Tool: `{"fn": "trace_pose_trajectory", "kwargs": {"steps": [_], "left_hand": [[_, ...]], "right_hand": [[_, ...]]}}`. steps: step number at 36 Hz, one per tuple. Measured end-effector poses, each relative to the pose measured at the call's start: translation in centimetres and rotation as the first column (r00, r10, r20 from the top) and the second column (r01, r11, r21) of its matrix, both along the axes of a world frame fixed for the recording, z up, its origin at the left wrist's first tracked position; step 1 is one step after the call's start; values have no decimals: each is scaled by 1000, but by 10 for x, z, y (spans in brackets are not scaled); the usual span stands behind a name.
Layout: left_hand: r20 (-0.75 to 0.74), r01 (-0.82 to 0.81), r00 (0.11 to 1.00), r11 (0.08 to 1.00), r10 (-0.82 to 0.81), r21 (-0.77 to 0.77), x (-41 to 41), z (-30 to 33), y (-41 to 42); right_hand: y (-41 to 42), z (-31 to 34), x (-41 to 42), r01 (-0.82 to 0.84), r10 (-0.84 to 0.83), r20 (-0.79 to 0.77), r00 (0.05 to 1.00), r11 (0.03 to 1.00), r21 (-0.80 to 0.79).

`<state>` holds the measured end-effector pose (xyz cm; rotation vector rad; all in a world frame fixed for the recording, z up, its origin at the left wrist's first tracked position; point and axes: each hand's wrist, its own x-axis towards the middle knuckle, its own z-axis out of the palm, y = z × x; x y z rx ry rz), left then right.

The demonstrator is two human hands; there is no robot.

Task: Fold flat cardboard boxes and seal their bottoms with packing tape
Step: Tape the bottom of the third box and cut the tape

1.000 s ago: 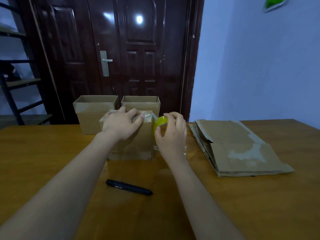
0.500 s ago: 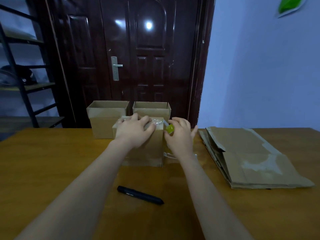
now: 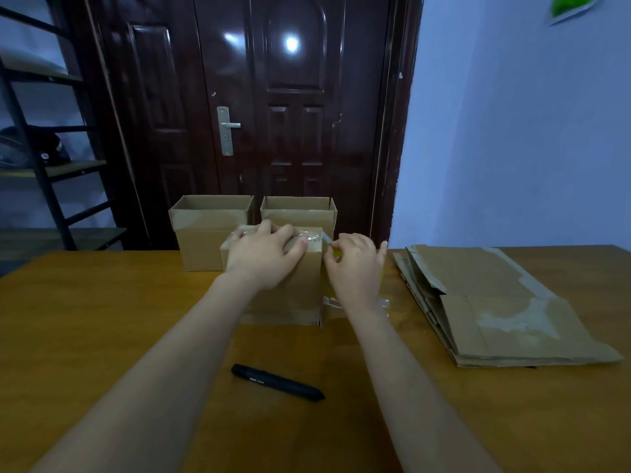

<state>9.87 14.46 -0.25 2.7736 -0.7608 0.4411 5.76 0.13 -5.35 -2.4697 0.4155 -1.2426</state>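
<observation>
A small cardboard box (image 3: pixel 273 285) stands bottom-up near the middle of the wooden table (image 3: pixel 85 319), just in front of two finished boxes (image 3: pixel 211 230) that sit open-topped at the far edge, before a dark door (image 3: pixel 273 114). The left hand (image 3: pixel 263 257) lies across the upturned bottom, fingers spread and pressing the flaps down, with shiny clear tape (image 3: pixel 312 237) showing just past the fingertips at the box's right edge. The right hand (image 3: pixel 355 268) hovers just right of that edge, fingers curled around what looks like the yellow-green core of a tape roll (image 3: pixel 338 255); most of the roll is hidden behind the hand, so the hold is judged rather than plainly seen. A strip of tape runs down the box's right side toward the table.

The box is likely light and hollow, stiff along its creases but easily dented on the panels, and it would slide on the smooth tabletop if pulled sideways. Holding it flat from above, over the flap seam, seems the soundest place. The tape is thin, sticky and prone to wrinkling, so it wants steady tension.

Well to the right lies a stack of flat cardboard (image 3: pixel 495 302), still unfolded. A black marker (image 3: pixel 276 382) rests on the near side of the table.
</observation>
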Motion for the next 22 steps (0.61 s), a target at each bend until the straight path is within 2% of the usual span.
{"fn": "trace_pose_trajectory", "kwargs": {"steps": [22], "left_hand": [[-40, 8, 999, 1000, -7, 13, -5, 7, 0]], "right_hand": [[-9, -5, 1, -60, 46, 135, 990, 993, 99]]}}
